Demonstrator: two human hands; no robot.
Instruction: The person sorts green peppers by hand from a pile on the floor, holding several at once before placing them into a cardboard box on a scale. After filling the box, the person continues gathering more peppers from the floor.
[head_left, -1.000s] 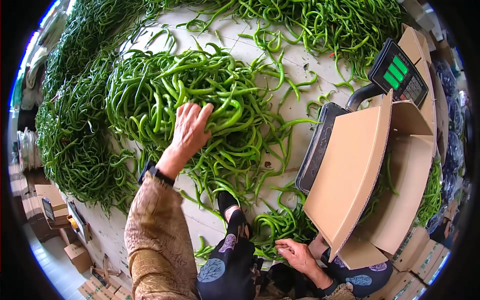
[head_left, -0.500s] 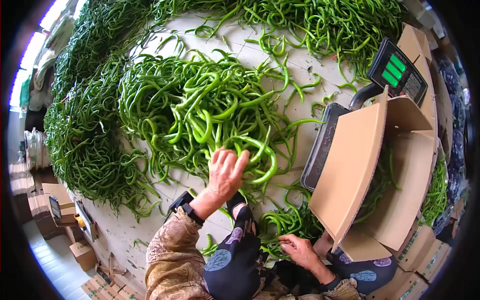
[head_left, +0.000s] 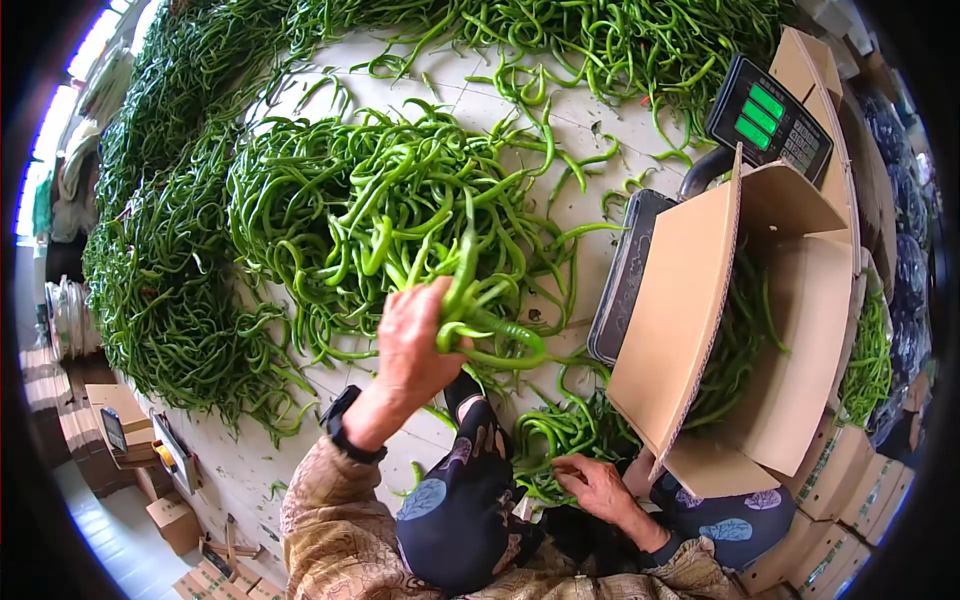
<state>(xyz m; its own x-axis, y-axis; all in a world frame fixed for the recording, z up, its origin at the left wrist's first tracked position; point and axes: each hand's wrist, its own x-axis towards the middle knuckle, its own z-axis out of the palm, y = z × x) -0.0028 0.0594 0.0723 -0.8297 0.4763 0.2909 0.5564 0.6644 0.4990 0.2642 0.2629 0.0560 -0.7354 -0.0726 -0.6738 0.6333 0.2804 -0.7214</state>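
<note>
My left hand, with a dark band on its wrist, is closed around several green peppers at the near edge of the middle heap. The held peppers stick out to the right of the fist, one long one pointing up. Lower right, my right hand rests beside a smaller cluster of peppers near my knees. Its fingers are bent, and whether they grip anything is hidden.
An open cardboard box holding some peppers sits on a scale with a lit display. More peppers cover the floor at left and top. Stacked cartons stand lower right, smaller boxes lower left.
My left hand has moved slightly left, closer to the camera, and now lifts several peppers off the heap. My right hand stays nearly in place. The whole view has shifted slightly.
</note>
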